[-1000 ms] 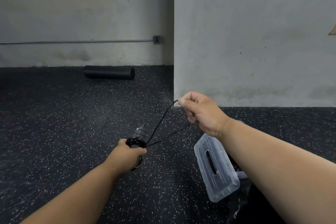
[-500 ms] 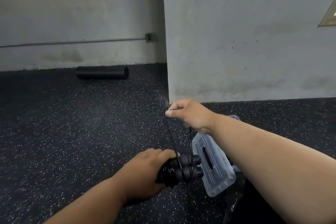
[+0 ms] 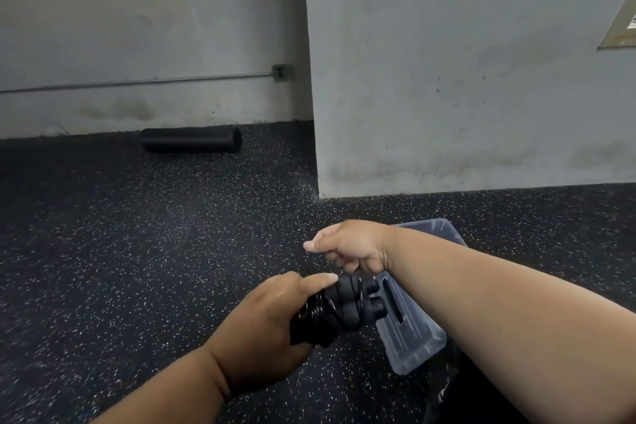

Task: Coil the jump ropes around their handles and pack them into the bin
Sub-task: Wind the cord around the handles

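Note:
My left hand grips two black jump-rope handles held side by side, with thin black rope wound around them. My right hand is just above the handles' free ends, fingers pinched on the short remaining loop of rope. A clear plastic bin lies on the floor right behind the handles, partly hidden by my right forearm.
Dark speckled rubber floor all around. A black foam roller lies by the back wall at the left. A grey wall corner juts out ahead. Something dark sits at the bottom right under my arm.
The free loop of rope has shrunk as it wound on. My right hand came down close to the handles, and my left hand turned the handles toward the bin.

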Demonstrator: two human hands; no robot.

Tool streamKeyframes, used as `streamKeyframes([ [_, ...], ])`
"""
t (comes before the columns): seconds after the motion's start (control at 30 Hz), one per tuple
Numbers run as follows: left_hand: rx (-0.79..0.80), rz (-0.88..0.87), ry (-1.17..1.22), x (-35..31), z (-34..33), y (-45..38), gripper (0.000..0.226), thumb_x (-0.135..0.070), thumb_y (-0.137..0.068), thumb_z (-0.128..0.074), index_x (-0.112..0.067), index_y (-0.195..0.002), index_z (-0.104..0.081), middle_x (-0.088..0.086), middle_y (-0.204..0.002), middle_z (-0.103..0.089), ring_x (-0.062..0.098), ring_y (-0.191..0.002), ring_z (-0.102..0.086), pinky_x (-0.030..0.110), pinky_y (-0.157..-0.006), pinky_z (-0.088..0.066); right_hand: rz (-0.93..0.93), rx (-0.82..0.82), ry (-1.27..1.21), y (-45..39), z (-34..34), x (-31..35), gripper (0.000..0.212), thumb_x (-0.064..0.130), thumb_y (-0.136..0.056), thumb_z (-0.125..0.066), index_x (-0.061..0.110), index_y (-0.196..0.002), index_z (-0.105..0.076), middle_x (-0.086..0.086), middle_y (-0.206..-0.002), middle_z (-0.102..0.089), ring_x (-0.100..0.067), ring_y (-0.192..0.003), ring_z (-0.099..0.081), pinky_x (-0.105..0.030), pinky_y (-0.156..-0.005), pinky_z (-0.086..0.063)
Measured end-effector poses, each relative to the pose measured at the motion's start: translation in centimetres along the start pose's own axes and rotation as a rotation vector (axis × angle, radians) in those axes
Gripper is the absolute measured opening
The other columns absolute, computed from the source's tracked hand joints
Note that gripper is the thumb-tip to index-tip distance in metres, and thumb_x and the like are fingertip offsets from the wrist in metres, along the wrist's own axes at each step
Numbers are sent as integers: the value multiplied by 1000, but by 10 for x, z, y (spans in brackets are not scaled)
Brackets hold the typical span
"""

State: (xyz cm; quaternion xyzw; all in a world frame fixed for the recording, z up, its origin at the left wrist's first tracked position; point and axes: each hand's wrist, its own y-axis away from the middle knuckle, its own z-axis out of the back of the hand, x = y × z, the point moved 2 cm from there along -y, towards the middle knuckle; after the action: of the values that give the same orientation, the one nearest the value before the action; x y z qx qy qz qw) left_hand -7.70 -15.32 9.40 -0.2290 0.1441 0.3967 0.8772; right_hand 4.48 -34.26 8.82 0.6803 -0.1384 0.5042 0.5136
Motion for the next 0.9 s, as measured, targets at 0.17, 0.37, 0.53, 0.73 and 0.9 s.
streamKeyframes([
  [0.17, -82, 109, 87, 8, 11, 0, 78, -38, -76, -79, -40, -147, -47, -29, -137, -57, -9, -126, -54, 14, -107, -41, 55, 23, -182, 4, 26, 12, 33, 30, -95, -73, 27, -74, -47, 8, -61, -31, -8, -51, -20, -19, -40, -21],
  [0.37, -84, 101, 63, 5, 10, -3, 79, -38, -78, -84, -48, -144, -43, -37, -134, -54, -10, -122, -54, 10, -102, -41, 126, 255, -86, 47, 77, 45, 17, 18, -93, -65, 18, -77, -64, 7, -57, -37, -1, -43, -27, -11, -34, -18],
  [0.53, -138, 129, 86, 5, 13, -4, 89, -31, -74, -87, -59, -141, -36, -37, -130, -54, -8, -114, -57, 10, -94, -44, 52, 167, -66, 31, 66, 27, 15, 22, -88, -69, 16, -87, -55, 6, -57, -40, -2, -42, -27, -13, -34, -16],
  [0.73, -247, 188, 1, 9, 15, -7, 74, -33, -77, -77, -44, -141, -42, -26, -123, -57, -3, -111, -56, 18, -97, -42, -21, 198, -64, 25, 60, 20, 16, 18, -97, -63, 17, -82, -59, 4, -57, -41, -1, -39, -28, -13, -32, -17],
  [0.9, -288, 248, 87, 11, 27, -1, 83, -26, -74, -84, -65, -131, -37, -34, -120, -57, -4, -106, -60, 16, -85, -48, 48, 162, -43, 45, 81, 36, 9, 17, -87, -67, 16, -91, -59, 3, -61, -43, 0, -39, -27, -12, -34, -16],
])
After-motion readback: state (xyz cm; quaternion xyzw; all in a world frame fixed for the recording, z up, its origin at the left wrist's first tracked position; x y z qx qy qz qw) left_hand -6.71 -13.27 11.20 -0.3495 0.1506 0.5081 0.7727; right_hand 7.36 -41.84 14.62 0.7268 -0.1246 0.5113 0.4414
